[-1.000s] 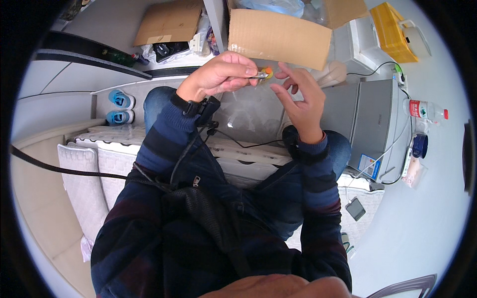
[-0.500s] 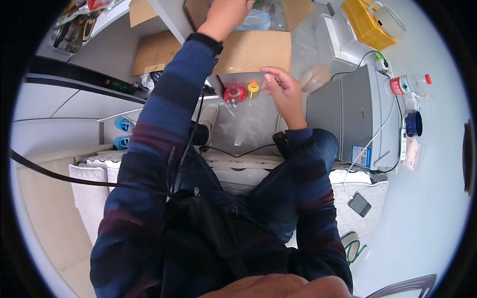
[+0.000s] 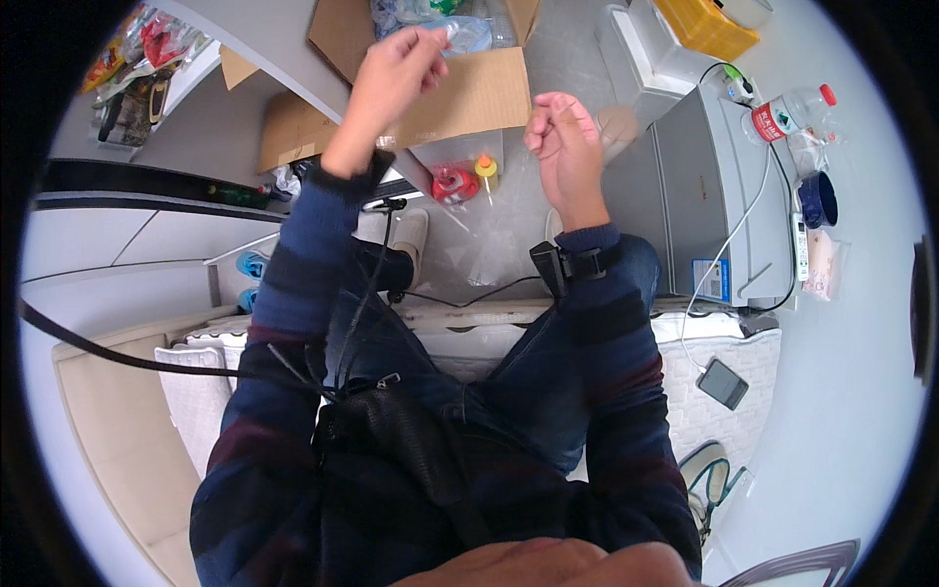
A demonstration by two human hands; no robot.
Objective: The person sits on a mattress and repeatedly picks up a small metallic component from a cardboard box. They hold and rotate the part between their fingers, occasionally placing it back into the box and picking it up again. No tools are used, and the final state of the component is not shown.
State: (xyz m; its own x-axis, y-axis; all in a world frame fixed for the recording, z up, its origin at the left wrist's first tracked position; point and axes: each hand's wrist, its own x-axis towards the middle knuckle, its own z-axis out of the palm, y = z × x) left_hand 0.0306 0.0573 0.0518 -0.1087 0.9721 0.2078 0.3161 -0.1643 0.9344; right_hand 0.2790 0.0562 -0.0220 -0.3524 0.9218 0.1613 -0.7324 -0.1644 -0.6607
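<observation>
My left hand (image 3: pixel 403 70) is raised over the near flap of an open cardboard box (image 3: pixel 479 96). Its thumb and fingertips are pinched together, with a small whitish bit at their tips that is too small to name. Inside the box lie pale blue and clear plastic bags (image 3: pixel 468 35), something green and a clear plastic container. To the right of the flap, my right hand (image 3: pixel 567 137) is held up, its fingers curled in and the thumb against them. Nothing shows in it. Below the flap stand a red-labelled bottle (image 3: pixel 455 184) and a yellow bottle with an orange cap (image 3: pixel 486 171).
A grey cabinet-like appliance (image 3: pixel 675 186) stands at right, with a red-capped bottle (image 3: pixel 782 115) and a blue mug (image 3: pixel 818 199) beyond it. A phone (image 3: pixel 723 383) on a white cable lies on the padded seat. Shelves (image 3: pixel 235 49) with packets are at upper left.
My left hand has drawn back from over the box toward me. The right hand's fingers have curled in, and it has risen slightly. The whole view has shifted a little.
</observation>
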